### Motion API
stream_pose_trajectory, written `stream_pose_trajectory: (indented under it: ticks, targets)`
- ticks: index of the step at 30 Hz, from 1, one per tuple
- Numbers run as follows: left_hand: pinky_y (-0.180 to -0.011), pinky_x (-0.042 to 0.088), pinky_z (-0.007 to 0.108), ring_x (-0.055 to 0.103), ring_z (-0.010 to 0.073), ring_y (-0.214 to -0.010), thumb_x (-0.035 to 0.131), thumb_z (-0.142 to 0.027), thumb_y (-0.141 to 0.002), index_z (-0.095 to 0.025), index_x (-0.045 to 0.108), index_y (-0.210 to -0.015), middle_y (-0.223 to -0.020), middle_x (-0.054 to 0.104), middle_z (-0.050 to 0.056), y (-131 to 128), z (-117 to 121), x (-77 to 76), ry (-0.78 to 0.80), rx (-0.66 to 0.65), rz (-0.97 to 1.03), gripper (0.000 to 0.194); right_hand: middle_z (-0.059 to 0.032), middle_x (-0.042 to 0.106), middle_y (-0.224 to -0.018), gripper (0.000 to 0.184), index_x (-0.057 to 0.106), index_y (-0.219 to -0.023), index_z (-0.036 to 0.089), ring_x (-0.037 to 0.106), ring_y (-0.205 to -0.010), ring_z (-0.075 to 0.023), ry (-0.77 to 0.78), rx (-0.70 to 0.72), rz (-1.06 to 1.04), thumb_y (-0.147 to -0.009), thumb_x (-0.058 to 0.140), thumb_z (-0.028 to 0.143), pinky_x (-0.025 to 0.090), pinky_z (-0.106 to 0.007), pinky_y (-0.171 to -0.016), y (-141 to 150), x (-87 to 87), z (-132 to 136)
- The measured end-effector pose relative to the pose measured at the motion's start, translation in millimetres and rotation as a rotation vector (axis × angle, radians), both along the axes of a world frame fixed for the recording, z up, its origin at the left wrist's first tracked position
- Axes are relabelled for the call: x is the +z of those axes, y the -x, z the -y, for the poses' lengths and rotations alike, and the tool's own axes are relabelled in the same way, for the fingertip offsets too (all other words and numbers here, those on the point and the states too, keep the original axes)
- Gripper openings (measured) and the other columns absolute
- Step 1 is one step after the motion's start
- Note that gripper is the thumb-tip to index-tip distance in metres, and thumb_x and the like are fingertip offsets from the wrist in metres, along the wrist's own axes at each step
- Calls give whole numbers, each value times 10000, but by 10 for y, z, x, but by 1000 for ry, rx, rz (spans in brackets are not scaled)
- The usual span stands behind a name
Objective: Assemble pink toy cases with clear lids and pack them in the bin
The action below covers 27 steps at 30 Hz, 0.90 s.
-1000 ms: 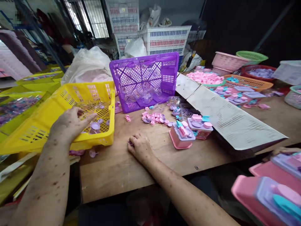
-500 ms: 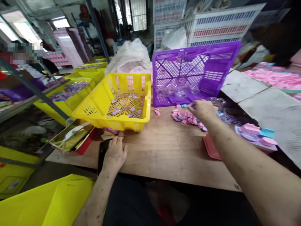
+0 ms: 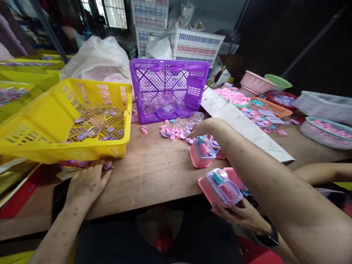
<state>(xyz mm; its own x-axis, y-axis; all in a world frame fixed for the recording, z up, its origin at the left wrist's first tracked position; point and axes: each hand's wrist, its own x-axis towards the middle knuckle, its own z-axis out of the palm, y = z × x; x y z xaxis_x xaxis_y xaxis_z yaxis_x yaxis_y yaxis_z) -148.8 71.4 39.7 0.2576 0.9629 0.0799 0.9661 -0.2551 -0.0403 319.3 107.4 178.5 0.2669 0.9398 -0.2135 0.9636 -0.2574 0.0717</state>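
Observation:
My left hand (image 3: 85, 183) lies on the wooden table with its fingers stretched out under the near rim of the yellow basket (image 3: 128, 135). A small purple piece (image 3: 108, 165) is just beyond its fingertips. My right hand (image 3: 205, 127) reaches over a pile of small pink and purple plastic pieces (image 3: 176, 132), fingers extended at the pile's right end; nothing shows in them. Below its wrist stands a pink box (image 3: 199, 161) with colourful toy parts in a clear insert. Another person's hand (image 3: 242, 216) holds a similar pink box (image 3: 206, 192) at the table's front edge.
A purple crate (image 3: 165, 119) stands on its side behind the pile, with clear plastic pieces inside. A white board (image 3: 247, 135) runs along the right side, with baskets of pink parts (image 3: 330, 141) beyond. A dark flat object (image 3: 59, 198) lies beside my left hand.
The view has turned to the right. Another person's hand with a pink box now shows at the lower right. My left hand stays by the yellow basket; my right is still at the pile.

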Motion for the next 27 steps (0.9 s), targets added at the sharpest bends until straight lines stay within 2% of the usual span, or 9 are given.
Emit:
stream_pose_trajectory:
  ticks: [3, 8, 11, 14, 16, 20, 22, 24, 27]
  targets:
    - [-1002, 615, 562, 725, 408, -1206, 433, -404, -1093, -155, 614, -1513, -1379, 734, 200, -266, 116, -16, 24, -115, -12, 521, -134, 827, -1191, 711, 808, -1361, 213, 782, -1032, -340, 142, 30, -34, -781, 993, 581, 608, -440, -914, 34, 26, 358]
    - [-1121, 582, 547, 569, 406, -1454, 525, -314, -1066, -174, 721, -1405, -1568, 630, 190, -803, 194, 45, 38, -274, 12, 416, -174, 772, -1333, 787, 730, -1490, 239, 770, -1155, -399, 159, 115, -16, -752, 996, 294, 604, -466, -955, 209, -105, 662]
    - [-1036, 612, 527, 623, 414, -1337, 521, -367, -1083, -152, 717, -1390, -1520, 637, 210, -955, 211, 147, 11, -188, 7, 423, -206, 710, -1434, 810, 677, -1552, 242, 770, -1169, -411, 102, 182, -32, -786, 936, 272, 604, -487, -970, 320, -179, 716]
    - [-997, 607, 596, 650, 459, -1253, 455, -455, -1116, -173, 670, -1488, -1512, 626, 211, -936, 237, 161, -14, -59, -38, 513, -185, 707, -1458, 796, 638, -1594, 264, 752, -1242, -401, 40, 295, -95, -843, 899, 286, 595, -468, -1016, 505, -218, 728]
    - [-1088, 566, 637, 621, 478, -1330, 443, -472, -1114, -157, 664, -1499, -1534, 601, 227, -873, 226, 98, -5, -86, -46, 544, -145, 712, -1474, 783, 617, -1613, 291, 724, -1313, -370, 16, 388, -148, -881, 895, 307, 578, -425, -1061, 681, -221, 700]
    - [-1144, 570, 550, 625, 424, -1375, 400, -442, -1095, -95, 632, -1514, -1556, 564, 249, -728, 136, -51, 43, -168, 39, 591, -90, 622, -1629, 767, 569, -1644, 326, 656, -1421, -294, -10, 487, -228, -954, 881, 448, 524, -341, -1132, 926, -105, 520]
    - [-1111, 595, 552, 637, 412, -1361, 382, -439, -1090, -122, 590, -1570, -1611, 531, 231, -666, 109, -78, 40, -194, 84, 612, -90, 646, -1602, 555, 591, -1619, 297, 663, -1403, -276, -25, 462, -240, -1099, 697, 460, 512, -351, -1137, 867, 21, 379]
    - [-1152, 567, 621, 599, 423, -1420, 388, -447, -1093, -179, 572, -1603, -1659, 516, 198, -625, 115, -77, 38, -201, 94, 604, -114, 704, -1509, 408, 649, -1547, 234, 671, -1376, -278, -29, 402, -223, -1190, 491, 350, 497, -396, -1155, 681, 141, 227]
    - [-1236, 431, 786, 465, 446, -1566, 368, -471, -1124, -260, 553, -1632, -1739, 470, 146, -619, 152, -73, 84, -189, 44, 580, -149, 764, -1322, 294, 739, -1368, 144, 718, -1265, -306, 81, 271, -175, -1153, 582, 270, 539, -499, -1133, 348, 190, 29]
